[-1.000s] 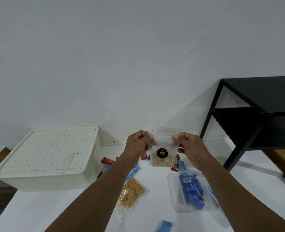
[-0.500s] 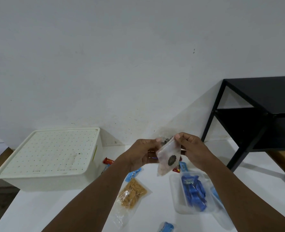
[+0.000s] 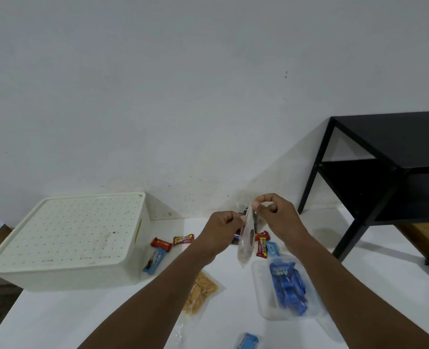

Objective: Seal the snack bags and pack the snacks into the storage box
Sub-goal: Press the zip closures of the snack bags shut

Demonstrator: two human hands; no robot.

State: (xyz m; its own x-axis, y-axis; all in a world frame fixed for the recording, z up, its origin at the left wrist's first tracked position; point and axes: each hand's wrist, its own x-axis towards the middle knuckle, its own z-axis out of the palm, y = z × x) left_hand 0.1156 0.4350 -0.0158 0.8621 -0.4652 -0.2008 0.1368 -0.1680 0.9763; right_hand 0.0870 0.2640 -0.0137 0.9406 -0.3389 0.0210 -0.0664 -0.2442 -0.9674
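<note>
I hold a small clear snack bag (image 3: 246,244) with a black round label edge-on above the white table (image 3: 57,313). My left hand (image 3: 222,231) pinches its top edge from the left, and my right hand (image 3: 275,214) pinches the same edge from the right, slightly higher. The bag hangs down between them. The cream storage box (image 3: 65,238) with a dotted lid stands shut at the left. A clear bag of orange snacks (image 3: 201,295) lies under my left forearm. A clear bag of blue packets (image 3: 287,288) lies below my right wrist.
Small wrapped candies lie loose behind the hands: red (image 3: 161,244), yellow-red (image 3: 183,239), blue (image 3: 155,259), another blue one (image 3: 246,341) at the near edge. A black shelf unit (image 3: 384,172) stands at the right against the white wall.
The bag has turned from facing me to edge-on. My left hand slid right along its top toward my right hand, and both hands now sit close together.
</note>
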